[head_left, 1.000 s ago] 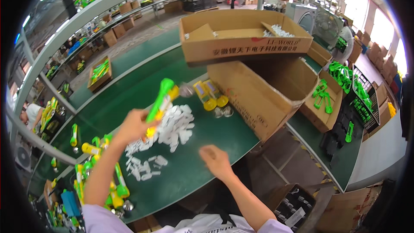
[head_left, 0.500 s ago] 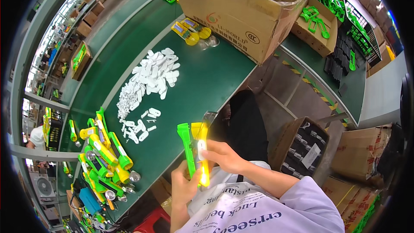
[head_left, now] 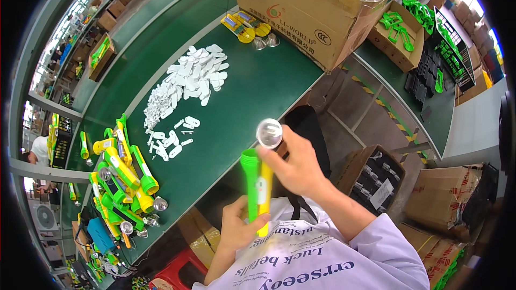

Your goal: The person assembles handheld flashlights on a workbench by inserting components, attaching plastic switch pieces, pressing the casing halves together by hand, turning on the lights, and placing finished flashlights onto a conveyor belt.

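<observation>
Close to my body, my left hand [head_left: 239, 224] is closed round the lower part of a green and yellow flashlight body [head_left: 252, 188], held upright. The green half stands to the left of the yellow one, and a small white piece shows on the yellow side. My right hand [head_left: 298, 164] grips a round, clear and silvery reflector cup [head_left: 270, 133] just above the top of the yellow half. Its fingers partly cover that top, so whether cup and body touch is hidden. Left of my hands, flashlight bodies [head_left: 121, 166] lie in a heap on the green table [head_left: 231, 123].
Small white plastic pieces [head_left: 199, 72] form a pile on the table. A large cardboard box [head_left: 312, 11] stands at the far end, beside yellow flashlight parts [head_left: 239, 28]. On the right, a box of reflectors [head_left: 376, 177] sits low. A red stool [head_left: 180, 268] is at lower left.
My right hand has moved up from the white piece on the yellow half and now holds the reflector cup above the body. The green half has come closer against the yellow one.
</observation>
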A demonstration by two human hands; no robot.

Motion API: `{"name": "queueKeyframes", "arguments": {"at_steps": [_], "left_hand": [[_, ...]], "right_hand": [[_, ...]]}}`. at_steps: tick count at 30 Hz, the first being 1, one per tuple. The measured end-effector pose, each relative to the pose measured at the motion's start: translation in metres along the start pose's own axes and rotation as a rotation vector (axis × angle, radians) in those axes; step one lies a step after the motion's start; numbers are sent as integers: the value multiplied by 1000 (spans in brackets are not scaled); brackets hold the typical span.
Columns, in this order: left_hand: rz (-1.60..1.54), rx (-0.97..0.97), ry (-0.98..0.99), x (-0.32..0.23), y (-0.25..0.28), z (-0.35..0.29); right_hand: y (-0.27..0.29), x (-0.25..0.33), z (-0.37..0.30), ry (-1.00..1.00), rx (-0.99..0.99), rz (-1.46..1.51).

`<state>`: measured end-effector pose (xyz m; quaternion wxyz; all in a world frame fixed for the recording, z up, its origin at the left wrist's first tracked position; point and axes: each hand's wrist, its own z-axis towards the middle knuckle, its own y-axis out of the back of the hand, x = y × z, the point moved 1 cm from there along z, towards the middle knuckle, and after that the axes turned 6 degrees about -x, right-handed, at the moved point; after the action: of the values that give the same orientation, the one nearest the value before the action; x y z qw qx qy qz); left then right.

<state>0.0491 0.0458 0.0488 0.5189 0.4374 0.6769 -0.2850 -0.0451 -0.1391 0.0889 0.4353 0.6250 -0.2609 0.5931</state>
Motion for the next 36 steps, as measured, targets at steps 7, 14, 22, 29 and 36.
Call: {"name": "queueKeyframes", "arguments": {"at_steps": [7, 14, 22, 29, 36], "left_hand": [[22, -76, -25, -8, 3, -2], [170, -202, -77, -18, 6, 8], [327, -250, -213, -25, -1, 25], [30, -277, -125, -13, 8, 25], [50, -330, -215, -19, 2, 24]], "right_hand": [[-4, -27, 8, -275, 98, 386], [-23, -62, -37, -416, 391, 773], [-30, -62, -40, -422, 408, 833], [-22, -63, -32, -405, 427, 766], [-27, -60, -33, -388, 432, 774]]}}
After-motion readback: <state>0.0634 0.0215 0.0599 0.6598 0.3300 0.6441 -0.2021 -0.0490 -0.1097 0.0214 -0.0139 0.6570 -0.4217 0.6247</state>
